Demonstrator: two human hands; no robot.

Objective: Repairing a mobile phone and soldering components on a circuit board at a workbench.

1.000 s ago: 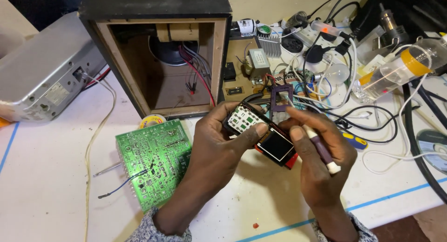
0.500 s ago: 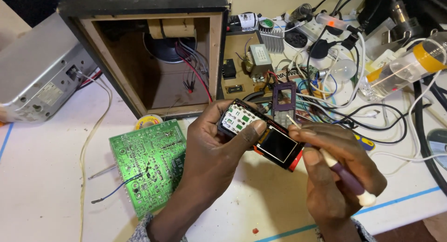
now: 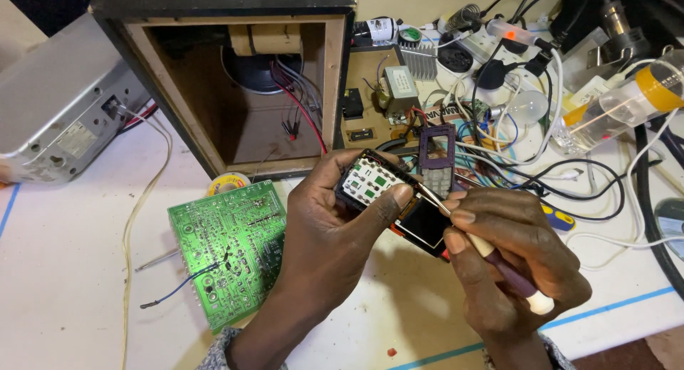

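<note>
My left hand (image 3: 324,235) grips an opened mobile phone (image 3: 392,202), its keypad board and small dark screen bare. The thumb presses on the board between keypad and screen. My right hand (image 3: 509,259) holds a small screwdriver (image 3: 499,263) with a purple and white handle. The tool's thin metal tip touches the phone's upper edge near the thumb. A purple phone front cover (image 3: 437,158) lies on the table just behind the phone.
A green circuit board (image 3: 228,245) with loose wires lies left of my left forearm. Behind stands an open wooden speaker box (image 3: 235,78). A grey metal device (image 3: 60,106) sits far left. Tangled cables, a power strip (image 3: 499,46) and a clear bottle (image 3: 620,103) crowd the right.
My right hand has shifted its grip on the screwdriver and brought the tip up to the phone's edge. The view has moved slightly closer.
</note>
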